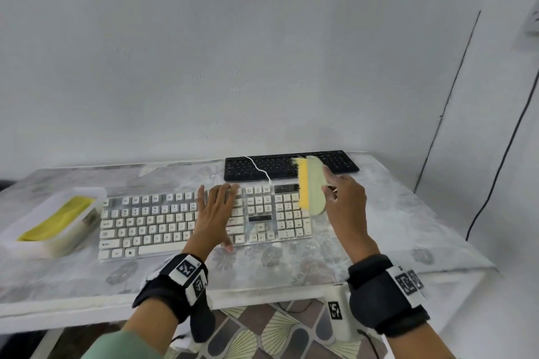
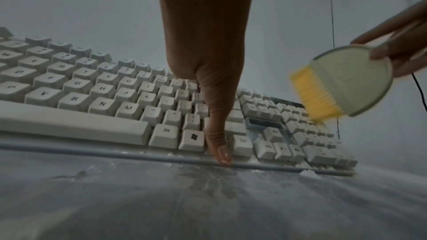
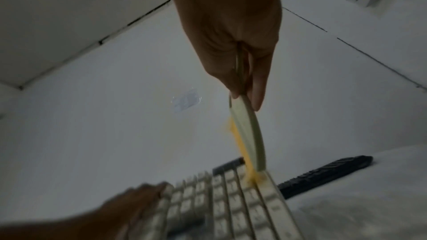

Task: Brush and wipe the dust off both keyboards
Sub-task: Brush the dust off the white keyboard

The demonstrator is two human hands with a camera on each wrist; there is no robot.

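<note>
A white keyboard [image 1: 151,221] lies across the middle of the table, with a black keyboard [image 1: 277,167] behind it by the wall. My left hand [image 1: 215,210] lies flat with straight fingers on the white keyboard's middle keys [image 2: 129,98], thumb [image 2: 219,141] at its front edge. My right hand [image 1: 345,201] pinches a pale green brush [image 1: 315,186] with yellow bristles [image 1: 303,186] above the number pad. In the left wrist view the brush [image 2: 351,81] is tilted, and its bristles [image 2: 316,96] reach down to the number pad keys. The right wrist view shows the brush [image 3: 250,134] edge-on.
A white tray [image 1: 17,233] holding a yellow cloth [image 1: 58,220] sits at the table's left. White dust [image 2: 307,172] lies along the white keyboard's front right edge. A white cable [image 1: 256,167] crosses the black keyboard. The wall stands close behind, with a corner at the right.
</note>
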